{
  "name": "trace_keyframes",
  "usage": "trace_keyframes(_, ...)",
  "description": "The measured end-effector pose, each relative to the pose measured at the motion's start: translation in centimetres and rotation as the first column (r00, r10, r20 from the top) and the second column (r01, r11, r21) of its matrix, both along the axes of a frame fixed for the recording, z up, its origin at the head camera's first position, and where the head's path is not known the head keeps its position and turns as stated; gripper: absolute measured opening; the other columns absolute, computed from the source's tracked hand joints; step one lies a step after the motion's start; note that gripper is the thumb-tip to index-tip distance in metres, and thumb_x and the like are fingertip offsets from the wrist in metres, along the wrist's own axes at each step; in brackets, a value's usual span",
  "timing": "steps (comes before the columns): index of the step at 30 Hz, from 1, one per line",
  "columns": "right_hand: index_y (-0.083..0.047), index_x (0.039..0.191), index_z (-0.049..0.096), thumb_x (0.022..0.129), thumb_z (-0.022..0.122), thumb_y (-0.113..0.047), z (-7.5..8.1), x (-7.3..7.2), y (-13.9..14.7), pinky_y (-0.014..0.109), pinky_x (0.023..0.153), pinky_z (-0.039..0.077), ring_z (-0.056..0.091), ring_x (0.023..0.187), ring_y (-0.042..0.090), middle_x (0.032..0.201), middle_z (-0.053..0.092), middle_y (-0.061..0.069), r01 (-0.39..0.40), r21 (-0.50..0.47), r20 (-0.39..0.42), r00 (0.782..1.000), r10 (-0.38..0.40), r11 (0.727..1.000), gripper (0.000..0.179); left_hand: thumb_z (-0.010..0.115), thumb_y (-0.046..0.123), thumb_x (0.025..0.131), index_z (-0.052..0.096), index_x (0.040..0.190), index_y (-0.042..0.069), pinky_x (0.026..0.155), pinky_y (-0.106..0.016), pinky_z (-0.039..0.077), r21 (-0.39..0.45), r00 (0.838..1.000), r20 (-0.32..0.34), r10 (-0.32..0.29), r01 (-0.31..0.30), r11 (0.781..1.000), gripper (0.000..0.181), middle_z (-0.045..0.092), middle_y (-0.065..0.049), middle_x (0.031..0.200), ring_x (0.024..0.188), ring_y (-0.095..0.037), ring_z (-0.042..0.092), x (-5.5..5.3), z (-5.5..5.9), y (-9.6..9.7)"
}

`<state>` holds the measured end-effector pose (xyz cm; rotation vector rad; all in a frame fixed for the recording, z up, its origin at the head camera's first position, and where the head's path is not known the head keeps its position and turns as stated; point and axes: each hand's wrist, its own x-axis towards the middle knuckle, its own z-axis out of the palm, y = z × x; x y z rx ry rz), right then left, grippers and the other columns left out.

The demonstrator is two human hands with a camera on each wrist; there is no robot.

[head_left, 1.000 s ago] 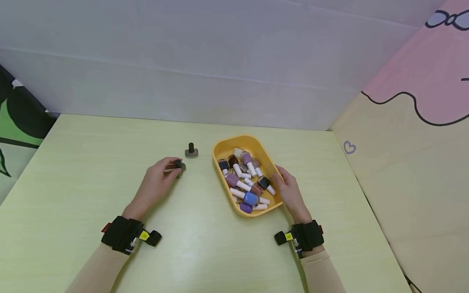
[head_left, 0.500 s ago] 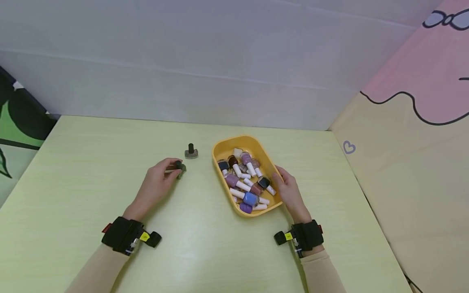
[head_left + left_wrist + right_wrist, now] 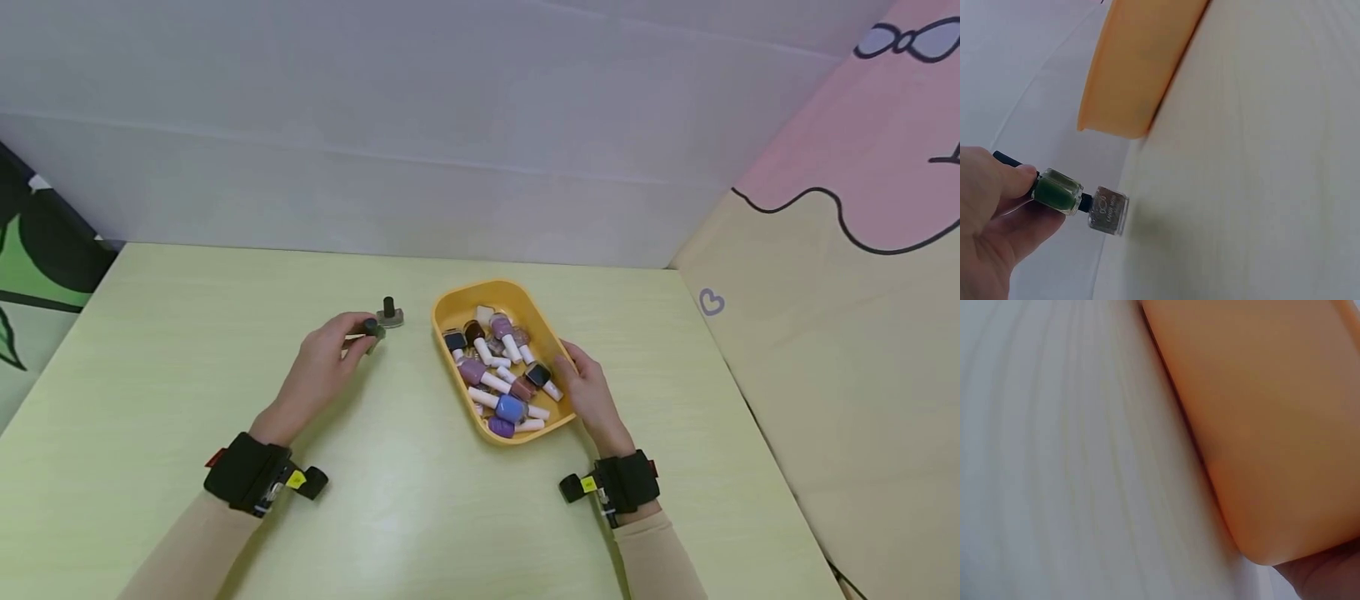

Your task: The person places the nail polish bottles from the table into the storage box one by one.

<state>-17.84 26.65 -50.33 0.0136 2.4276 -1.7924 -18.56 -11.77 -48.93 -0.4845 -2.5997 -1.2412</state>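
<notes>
My left hand [image 3: 318, 362] pinches a small nail polish bottle [image 3: 377, 337] by its dark cap. In the left wrist view this nail polish bottle [image 3: 1057, 190] is clear glass with green polish. Close beyond it, a greyish-brown nail polish bottle [image 3: 391, 318] with a black cap stands upright on the table; whether the two touch, I cannot tell. My right hand [image 3: 590, 398] grips the right side of a yellow plastic basket [image 3: 465, 302], thumb over the rim. The right wrist view shows mostly the basket's outer wall [image 3: 1272, 425], which hides most of that hand.
Several nail polish bottles with mostly white caps lie jumbled in the basket, among them a blue bottle [image 3: 512, 407] and a mauve bottle [image 3: 472, 370]. The pale wooden table [image 3: 420, 517] meets a white backdrop [image 3: 375, 200] behind and a painted panel [image 3: 810, 333] at right.
My left hand has moved slightly away from me with the green bottle, bringing it close to the standing greyish-brown one. The right hand keeps its grip on the basket, which stays put.
</notes>
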Motion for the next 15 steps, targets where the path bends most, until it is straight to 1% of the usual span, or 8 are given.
trace_keyframes(4,-0.003,0.153,0.048,0.112,0.044,-0.018,0.1,0.0,-0.1,0.052,0.12,0.037,0.044,0.144,0.033,0.156,0.047,0.021,0.003,0.012,-0.002,1.0,-0.003,1.0,0.044,0.066,-0.001,0.098,0.061,0.13,-0.003,0.088,-0.046,0.061,-0.019,0.999,-0.041,-0.036,0.035,0.999,0.032,0.068,-0.018,0.123,0.114,-0.034,0.069,-0.2,1.6,0.8)
trace_keyframes(6,-0.003,0.153,0.048,0.112,0.044,-0.018,0.0,-0.1,0.0,0.052,0.119,0.038,0.044,0.144,0.033,0.156,0.047,0.02,0.005,0.017,-0.003,1.0,-0.005,1.0,0.044,0.066,-0.001,0.098,0.061,0.131,-0.003,0.088,-0.046,0.062,-0.039,0.997,-0.047,-0.054,0.052,0.998,0.033,0.068,-0.017,0.124,0.114,-0.034,0.069,-0.3,2.4,1.4)
trace_keyframes(9,-0.003,0.153,0.047,0.112,0.044,-0.017,-0.1,-0.1,0.0,0.052,0.118,0.038,0.045,0.144,0.034,0.156,0.046,0.021,0.004,0.014,-0.002,1.0,-0.004,1.0,0.044,0.066,-0.001,0.098,0.061,0.13,-0.003,0.087,-0.045,0.062,-0.08,0.991,-0.09,-0.096,0.089,0.993,0.032,0.068,-0.018,0.121,0.11,-0.033,0.07,-0.4,3.5,2.3)
trace_keyframes(11,-0.002,0.153,0.047,0.112,0.044,-0.017,-0.1,-0.1,0.0,0.052,0.118,0.038,0.045,0.143,0.034,0.156,0.046,0.021,0.003,0.01,-0.003,1.0,-0.003,1.0,0.044,0.066,0.0,0.098,0.061,0.129,-0.003,0.086,-0.044,0.063,-0.111,0.983,-0.129,-0.133,0.119,0.987,0.031,0.068,-0.017,0.119,0.107,-0.032,0.071,-0.3,4.1,3.0)
trace_keyframes(12,-0.002,0.153,0.047,0.112,0.044,-0.017,-0.1,0.0,0.0,0.052,0.118,0.039,0.046,0.143,0.034,0.156,0.047,0.021,0.002,0.01,-0.003,1.0,-0.002,1.0,0.044,0.067,0.001,0.098,0.061,0.128,-0.003,0.086,-0.043,0.063,-0.126,0.975,-0.156,-0.156,0.137,0.983,0.031,0.068,-0.017,0.118,0.106,-0.031,0.071,-0.3,4.5,3.4)
trace_keyframes(15,-0.003,0.153,0.047,0.112,0.044,-0.017,-0.1,0.0,-0.1,0.052,0.117,0.039,0.046,0.142,0.034,0.156,0.047,0.021,0.003,0.016,-0.001,1.0,-0.003,1.0,0.044,0.067,0.001,0.097,0.062,0.126,-0.002,0.085,-0.04,0.063,-0.181,0.942,-0.235,-0.239,0.199,0.963,0.03,0.069,-0.015,0.116,0.103,-0.028,0.072,-0.3,5.2,4.6)
